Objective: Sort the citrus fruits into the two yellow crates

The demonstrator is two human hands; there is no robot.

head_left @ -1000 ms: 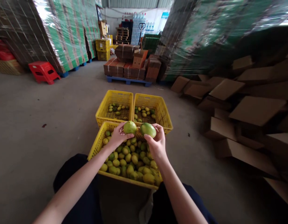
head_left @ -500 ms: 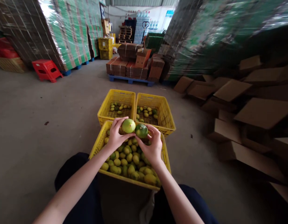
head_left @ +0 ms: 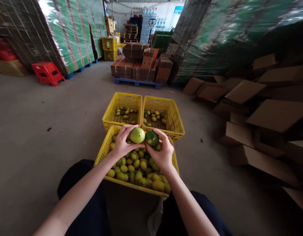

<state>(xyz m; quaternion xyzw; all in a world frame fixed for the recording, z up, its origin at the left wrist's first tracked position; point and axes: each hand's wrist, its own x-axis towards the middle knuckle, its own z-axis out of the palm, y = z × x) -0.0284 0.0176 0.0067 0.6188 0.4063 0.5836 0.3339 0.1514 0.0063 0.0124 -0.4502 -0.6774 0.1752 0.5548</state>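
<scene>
Grip: L hand (head_left: 121, 143) 1 fruit (head_left: 137, 135), R hand (head_left: 164, 152) 1 fruit (head_left: 151, 138)

In our front rectangular yellow plastic crate (head_left: 104, 149) lie oval green-yellow fruits (head_left: 131, 168); behind it we see two more yellow crates (head_left: 174, 114); farther behind, brown cardboard bundles (head_left: 143, 71) on a blue pallet (head_left: 137, 83); right of our crate, brown cardboard boxes (head_left: 276, 114).

Glossy to matt
Smooth with a faint shine on the pale green fruit (head_left: 137, 135); plastic in the near yellow crate (head_left: 105, 143) and red stool (head_left: 44, 69); matt on the cardboard boxes (head_left: 276, 114).
</scene>
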